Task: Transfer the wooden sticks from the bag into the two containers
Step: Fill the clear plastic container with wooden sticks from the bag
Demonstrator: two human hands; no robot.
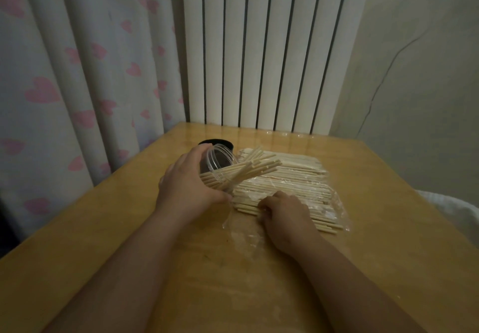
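Note:
A clear plastic bag [334, 212] full of pale wooden sticks [293, 179] lies flat on the wooden table [129, 229]. My left hand [189, 179] grips a clear plastic jar [220, 162], tilted with its mouth toward the bag; several sticks [248, 170] poke out of it. Behind the jar stands a dark container [216, 142], mostly hidden. My right hand [287, 216] rests on the near end of the bag, fingers curled on the stick ends at its open left edge.
A white ribbed radiator [259, 47] stands behind the table, with a heart-patterned curtain [77, 73] to the left and a cracked wall [414, 73] to the right. White fabric [456, 208] shows past the table's right edge.

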